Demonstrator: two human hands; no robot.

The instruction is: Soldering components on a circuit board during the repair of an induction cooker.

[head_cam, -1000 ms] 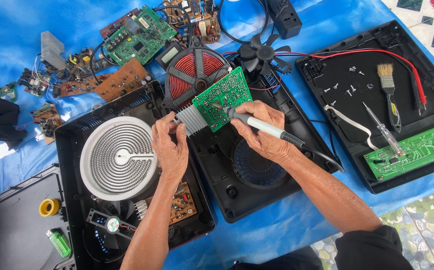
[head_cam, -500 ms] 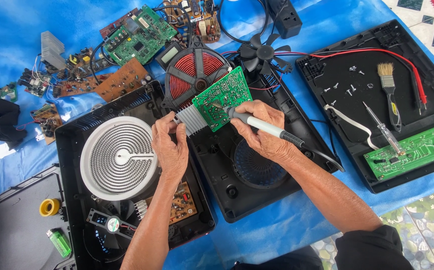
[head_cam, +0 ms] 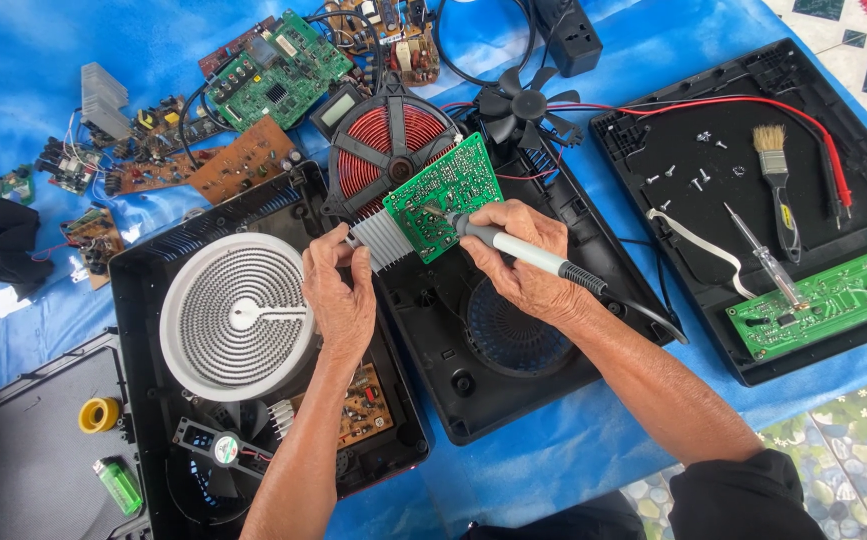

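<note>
My left hand (head_cam: 338,290) grips the ribbed metal heatsink (head_cam: 383,238) fixed to a green circuit board (head_cam: 448,190), holding the board tilted above an open black cooker casing (head_cam: 498,340). My right hand (head_cam: 523,255) holds a grey-handled soldering iron (head_cam: 518,250) like a pen, its tip touching the solder side of the green board. Just behind the board sits a red copper induction coil (head_cam: 383,140), partly hidden by it.
A white spiral heating plate (head_cam: 238,315) lies in a black casing at left. A second casing at right holds a paintbrush (head_cam: 775,165), a screwdriver (head_cam: 763,255), loose screws and another green board (head_cam: 833,300). Several circuit boards (head_cam: 273,75) lie at the back on the blue sheet (head_cam: 13,60). A solder roll (head_cam: 99,414) and green lighter (head_cam: 118,485) sit bottom left.
</note>
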